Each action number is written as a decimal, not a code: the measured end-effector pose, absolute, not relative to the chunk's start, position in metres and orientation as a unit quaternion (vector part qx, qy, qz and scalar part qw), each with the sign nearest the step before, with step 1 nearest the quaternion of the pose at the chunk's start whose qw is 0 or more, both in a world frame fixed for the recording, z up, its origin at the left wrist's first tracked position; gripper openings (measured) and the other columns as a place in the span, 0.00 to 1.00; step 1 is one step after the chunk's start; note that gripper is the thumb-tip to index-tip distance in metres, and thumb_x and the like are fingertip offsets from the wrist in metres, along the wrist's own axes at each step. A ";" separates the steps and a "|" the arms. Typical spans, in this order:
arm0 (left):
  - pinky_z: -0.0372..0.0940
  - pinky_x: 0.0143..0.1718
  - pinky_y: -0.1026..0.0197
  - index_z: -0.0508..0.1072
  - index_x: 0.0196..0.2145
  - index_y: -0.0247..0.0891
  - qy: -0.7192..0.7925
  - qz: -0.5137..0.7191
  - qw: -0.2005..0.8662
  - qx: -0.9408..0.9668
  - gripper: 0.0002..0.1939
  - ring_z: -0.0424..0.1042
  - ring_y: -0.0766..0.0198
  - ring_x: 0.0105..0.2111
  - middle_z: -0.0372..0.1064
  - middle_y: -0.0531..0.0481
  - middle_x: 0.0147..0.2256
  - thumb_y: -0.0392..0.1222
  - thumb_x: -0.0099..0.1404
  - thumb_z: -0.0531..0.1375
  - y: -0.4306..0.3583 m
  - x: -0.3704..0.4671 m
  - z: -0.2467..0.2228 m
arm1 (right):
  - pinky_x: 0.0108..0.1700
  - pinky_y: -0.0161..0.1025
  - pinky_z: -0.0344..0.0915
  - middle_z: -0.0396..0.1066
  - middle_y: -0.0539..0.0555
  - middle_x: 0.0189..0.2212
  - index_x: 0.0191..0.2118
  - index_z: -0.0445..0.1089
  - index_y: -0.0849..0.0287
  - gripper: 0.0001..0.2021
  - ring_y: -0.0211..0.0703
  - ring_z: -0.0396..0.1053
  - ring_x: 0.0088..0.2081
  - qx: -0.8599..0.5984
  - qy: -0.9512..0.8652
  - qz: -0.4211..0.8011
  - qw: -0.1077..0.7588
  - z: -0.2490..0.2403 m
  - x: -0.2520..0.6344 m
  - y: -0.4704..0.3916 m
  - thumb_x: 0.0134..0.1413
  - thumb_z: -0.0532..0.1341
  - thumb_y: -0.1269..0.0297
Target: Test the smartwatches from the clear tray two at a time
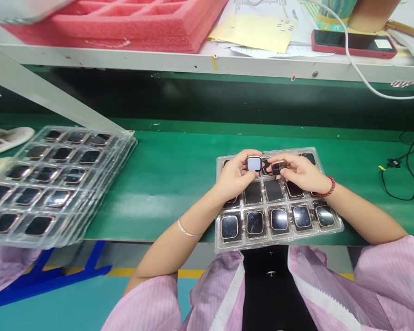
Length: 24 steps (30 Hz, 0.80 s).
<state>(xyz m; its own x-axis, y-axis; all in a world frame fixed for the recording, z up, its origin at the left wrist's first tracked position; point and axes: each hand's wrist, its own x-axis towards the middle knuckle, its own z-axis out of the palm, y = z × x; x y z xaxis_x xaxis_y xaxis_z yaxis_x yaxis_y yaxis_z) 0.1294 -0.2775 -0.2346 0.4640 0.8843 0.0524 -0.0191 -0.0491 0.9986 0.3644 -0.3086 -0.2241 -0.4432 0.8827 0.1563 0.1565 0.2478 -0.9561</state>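
My left hand (pixel 235 174) is closed on a smartwatch (pixel 254 164) whose square screen glows white. Close beside it, my right hand (pixel 301 172) grips a second smartwatch (pixel 279 167) with a dark screen, pinched between thumb and fingers. Both hands are over a clear plastic tray (pixel 227 246) with rows of compartments. Dark-faced, gold-rimmed watches (pixel 279 219) lie in its front row. Two compartments (pixel 253 193) in the middle row show no watch. My hands hide part of the back row.
A stack of similar clear trays (pixel 100 202), the top one holding watches, stands at the left on the green bench (pixel 165 184). A black cable (pixel 400 198) lies at the right. Above, a shelf (pixel 179 62) carries red foam (pixel 189 27), papers (pixel 262 32) and a red-cased phone (pixel 353 43); a white cable (pixel 369 89) droops from it.
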 end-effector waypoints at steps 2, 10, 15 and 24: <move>0.74 0.44 0.60 0.73 0.51 0.37 0.351 0.380 0.595 0.615 0.26 0.77 0.61 0.43 0.76 0.46 0.45 0.30 0.53 0.61 -0.278 0.130 -0.234 | 0.46 0.44 0.81 0.76 0.58 0.54 0.56 0.73 0.56 0.20 0.48 0.78 0.52 -0.375 -0.693 0.489 0.374 -0.223 0.364 -0.309 0.59 0.59 0.74; 0.74 0.46 0.59 0.72 0.52 0.37 0.351 0.382 0.588 0.621 0.28 0.78 0.61 0.43 0.77 0.45 0.47 0.30 0.52 0.59 -0.278 0.130 -0.234 | 0.35 0.37 0.78 0.80 0.59 0.47 0.57 0.71 0.59 0.18 0.40 0.79 0.36 -0.406 -0.646 0.547 0.345 -0.217 0.367 -0.307 0.62 0.59 0.71; 0.74 0.45 0.60 0.71 0.55 0.37 0.343 0.379 0.594 0.621 0.31 0.79 0.62 0.40 0.78 0.46 0.46 0.29 0.51 0.58 -0.277 0.128 -0.237 | 0.37 0.37 0.79 0.78 0.59 0.51 0.59 0.68 0.59 0.24 0.41 0.80 0.38 -0.409 -0.642 0.542 0.356 -0.217 0.367 -0.305 0.56 0.59 0.75; 0.74 0.43 0.60 0.71 0.56 0.37 0.333 0.379 0.589 0.631 0.33 0.80 0.61 0.41 0.77 0.44 0.49 0.30 0.51 0.57 -0.276 0.128 -0.239 | 0.50 0.47 0.79 0.75 0.59 0.56 0.59 0.68 0.56 0.26 0.48 0.78 0.50 -0.384 -0.680 0.506 0.367 -0.216 0.364 -0.307 0.53 0.59 0.75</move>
<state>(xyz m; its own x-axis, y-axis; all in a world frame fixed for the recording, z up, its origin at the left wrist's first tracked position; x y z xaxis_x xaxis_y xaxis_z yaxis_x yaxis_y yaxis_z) 0.1278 -0.2760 -0.2390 0.4914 0.8667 0.0854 -0.0253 -0.0838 0.9962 0.3644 -0.3074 -0.2160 -0.4366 0.8929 0.1098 0.1509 0.1930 -0.9695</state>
